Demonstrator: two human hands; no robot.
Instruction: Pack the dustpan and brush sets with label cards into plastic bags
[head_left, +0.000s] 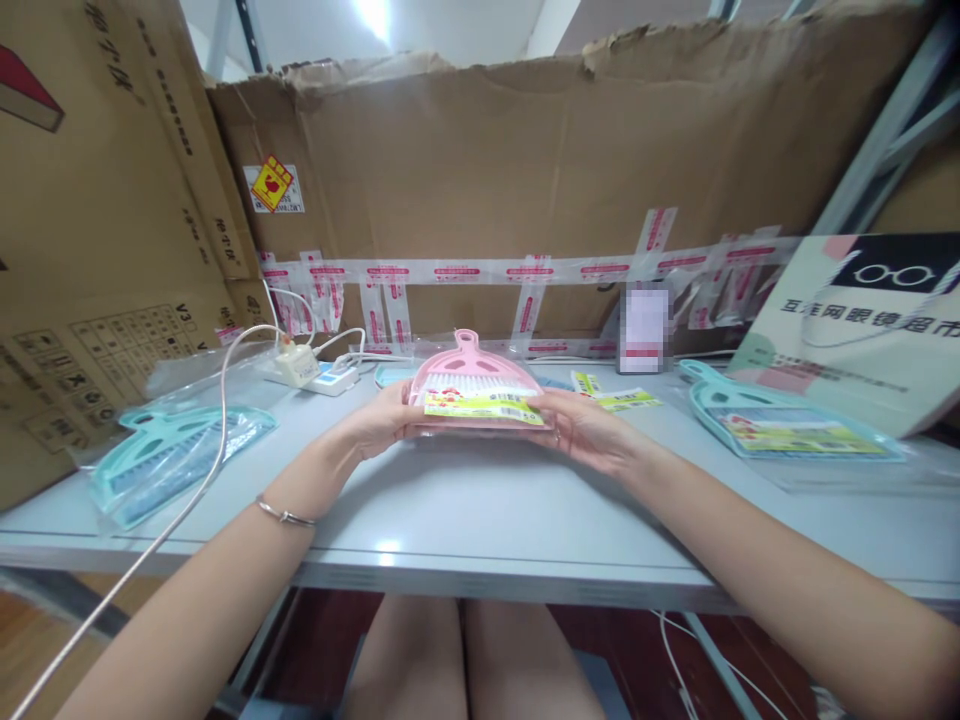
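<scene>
Grips the pink dustpan set [474, 384] by both side edges, directly between left hand [384, 420] and right hand [589, 432], in the fingers of each. Rests right thumb on the label's [480, 405] right end. Holds it over the pale table [480, 525].

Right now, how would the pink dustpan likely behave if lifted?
The pink dustpan is probably stiff, showing no bend between the left hand and right hand. Thin and plastic-looking, it should be light. Its glossy clear wrap may slip slightly.
</scene>
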